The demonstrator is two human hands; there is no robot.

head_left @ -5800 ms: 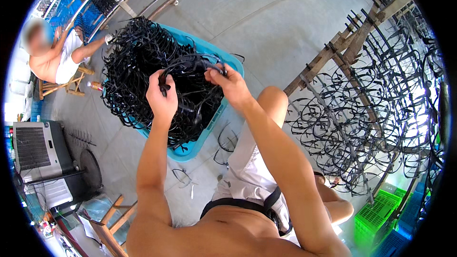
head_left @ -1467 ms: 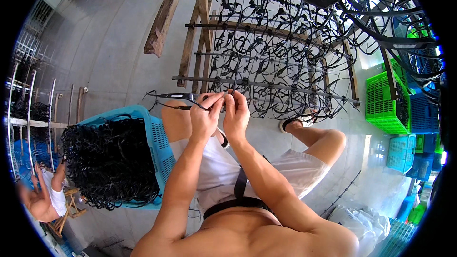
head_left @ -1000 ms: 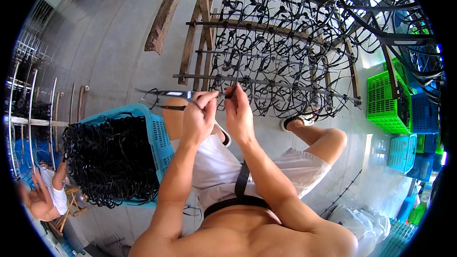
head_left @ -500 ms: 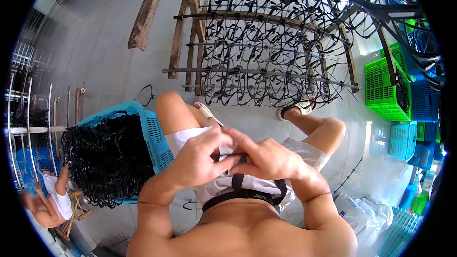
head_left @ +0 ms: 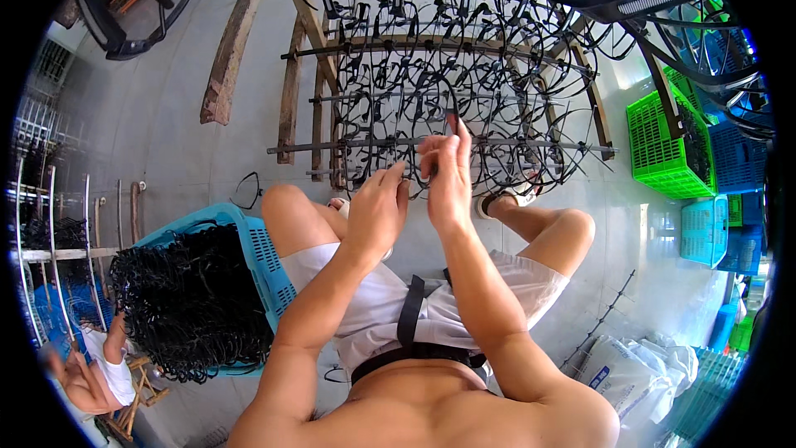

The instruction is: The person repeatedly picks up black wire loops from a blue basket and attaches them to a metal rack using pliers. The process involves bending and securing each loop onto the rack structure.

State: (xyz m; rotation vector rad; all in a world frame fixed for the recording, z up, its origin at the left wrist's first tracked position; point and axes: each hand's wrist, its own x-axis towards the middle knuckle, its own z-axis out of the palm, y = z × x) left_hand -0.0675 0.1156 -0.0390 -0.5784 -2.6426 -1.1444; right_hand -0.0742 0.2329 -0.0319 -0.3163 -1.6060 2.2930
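Note:
My right hand point(head_left: 448, 182) reaches forward to the front of a rack hung with black looped parts point(head_left: 464, 99). Its fingers are closed on a dark strip-like piece point(head_left: 453, 121), which sticks up past the fingertips; the exact kind is too small to tell. Close by on its left, my left hand point(head_left: 377, 209) has its fingers stretched out, and nothing shows in it. A metal bar point(head_left: 381, 146) of the rack runs just beyond both hands. At my left knee stands a light blue basket point(head_left: 264, 253) heaped with thin black looped parts point(head_left: 195, 307).
Wooden posts point(head_left: 226, 75) hold up the rack. More black parts hang overhead at upper right. Green crates point(head_left: 659, 145) and blue crates stand at the right, with white plastic bags point(head_left: 634, 377) nearer. Another person point(head_left: 91, 373) sits at the far left.
My hands were together over my lap. Both have moved forward and come apart, the right one reaching farther toward the rack. The view has shifted slightly.

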